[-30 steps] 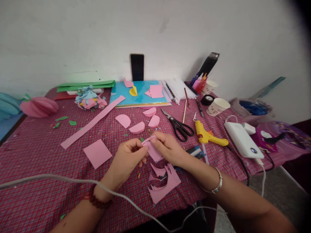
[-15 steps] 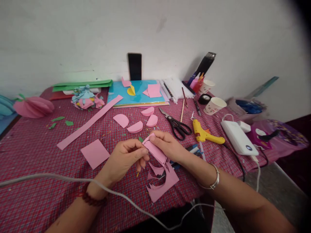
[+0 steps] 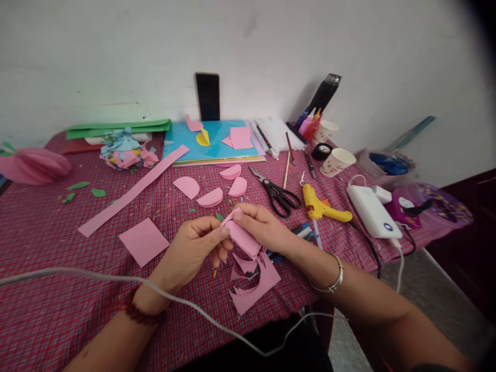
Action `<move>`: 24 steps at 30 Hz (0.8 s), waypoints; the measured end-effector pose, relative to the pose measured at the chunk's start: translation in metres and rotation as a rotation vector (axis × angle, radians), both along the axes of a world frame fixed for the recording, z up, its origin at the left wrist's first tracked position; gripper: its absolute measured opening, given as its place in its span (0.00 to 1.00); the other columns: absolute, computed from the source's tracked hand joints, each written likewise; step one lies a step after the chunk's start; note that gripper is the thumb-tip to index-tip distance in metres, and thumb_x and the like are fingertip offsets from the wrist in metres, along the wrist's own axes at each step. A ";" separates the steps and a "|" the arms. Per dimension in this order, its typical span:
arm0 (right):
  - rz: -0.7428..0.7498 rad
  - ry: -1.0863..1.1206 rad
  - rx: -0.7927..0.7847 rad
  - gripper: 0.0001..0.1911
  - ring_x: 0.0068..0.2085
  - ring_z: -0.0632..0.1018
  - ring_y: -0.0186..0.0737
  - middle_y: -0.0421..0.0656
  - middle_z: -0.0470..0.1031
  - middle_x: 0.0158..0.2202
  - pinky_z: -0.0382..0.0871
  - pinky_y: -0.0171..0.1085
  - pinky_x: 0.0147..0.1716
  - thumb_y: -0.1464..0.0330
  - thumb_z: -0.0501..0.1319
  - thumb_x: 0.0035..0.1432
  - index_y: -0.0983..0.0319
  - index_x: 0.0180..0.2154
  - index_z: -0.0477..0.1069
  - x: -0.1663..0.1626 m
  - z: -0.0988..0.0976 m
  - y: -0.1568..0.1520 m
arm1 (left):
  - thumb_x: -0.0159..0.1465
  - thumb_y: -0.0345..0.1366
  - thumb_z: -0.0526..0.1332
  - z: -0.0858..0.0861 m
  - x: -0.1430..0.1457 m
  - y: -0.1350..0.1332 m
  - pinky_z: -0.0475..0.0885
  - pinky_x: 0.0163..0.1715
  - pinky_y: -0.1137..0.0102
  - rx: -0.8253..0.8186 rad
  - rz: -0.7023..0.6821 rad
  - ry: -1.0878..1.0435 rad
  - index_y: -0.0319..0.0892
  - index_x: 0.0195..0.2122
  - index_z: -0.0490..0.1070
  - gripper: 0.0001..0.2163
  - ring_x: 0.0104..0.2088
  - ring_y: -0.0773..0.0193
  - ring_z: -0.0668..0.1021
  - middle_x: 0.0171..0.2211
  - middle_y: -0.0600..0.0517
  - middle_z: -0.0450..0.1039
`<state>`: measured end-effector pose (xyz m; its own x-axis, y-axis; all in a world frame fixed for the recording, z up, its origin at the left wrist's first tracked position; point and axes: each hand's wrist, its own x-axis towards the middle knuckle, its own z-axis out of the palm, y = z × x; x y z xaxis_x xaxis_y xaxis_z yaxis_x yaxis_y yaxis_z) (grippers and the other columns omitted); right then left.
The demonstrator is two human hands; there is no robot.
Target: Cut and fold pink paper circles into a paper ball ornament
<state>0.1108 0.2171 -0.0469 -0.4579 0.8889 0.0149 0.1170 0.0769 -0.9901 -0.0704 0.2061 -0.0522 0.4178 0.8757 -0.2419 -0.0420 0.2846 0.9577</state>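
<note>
My right hand (image 3: 261,225) is closed on a small folded piece of pink paper (image 3: 245,237), thumb on top. A dark curved line shows near the paper's upper end. My left hand (image 3: 197,245) pinches the left edge of the same paper between thumb and fingers; its fingertips are partly hidden. Below lies a torn-looking pink paper offcut (image 3: 258,289) with jagged, curved edges. Just beyond my hands are several folded pink half-circles (image 3: 210,197). A pink paper square (image 3: 143,242) lies to the left of my left hand.
Black-handled scissors (image 3: 279,196) and a yellow glue gun (image 3: 321,205) lie to the right. Farther back stand paper cups (image 3: 338,163) and a phone (image 3: 208,97) against the wall. A white cable (image 3: 186,305) crosses in front of my left wrist. A long pink strip (image 3: 134,191) lies left.
My left thumb and fingers have come onto the folded paper's left edge. The whole view has shifted slightly, so things on the table sit a little higher and farther left.
</note>
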 end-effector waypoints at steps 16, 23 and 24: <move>-0.067 -0.155 0.201 0.15 0.26 0.64 0.31 0.36 0.61 0.24 0.58 0.32 0.26 0.61 0.50 0.65 0.61 0.28 0.60 0.000 0.002 0.003 | 0.59 0.42 0.63 -0.004 0.009 -0.008 0.59 0.15 0.78 0.016 0.036 0.168 0.39 0.21 0.70 0.14 0.16 0.73 0.67 0.17 0.55 0.69; 0.156 0.208 -0.259 0.32 0.18 0.69 0.28 0.39 0.72 0.21 0.60 0.29 0.17 0.45 0.44 0.63 0.64 0.29 0.69 0.002 -0.015 0.006 | 0.58 0.41 0.64 -0.003 0.004 -0.004 0.64 0.19 0.76 0.097 0.373 0.020 0.39 0.25 0.73 0.11 0.20 0.71 0.71 0.21 0.54 0.72; 0.194 0.231 -0.288 0.33 0.17 0.69 0.27 0.40 0.73 0.21 0.60 0.29 0.17 0.44 0.44 0.62 0.65 0.29 0.70 0.002 -0.017 0.006 | 0.59 0.40 0.64 -0.004 0.004 -0.004 0.64 0.19 0.76 0.126 0.386 0.030 0.39 0.25 0.73 0.11 0.20 0.71 0.71 0.21 0.54 0.72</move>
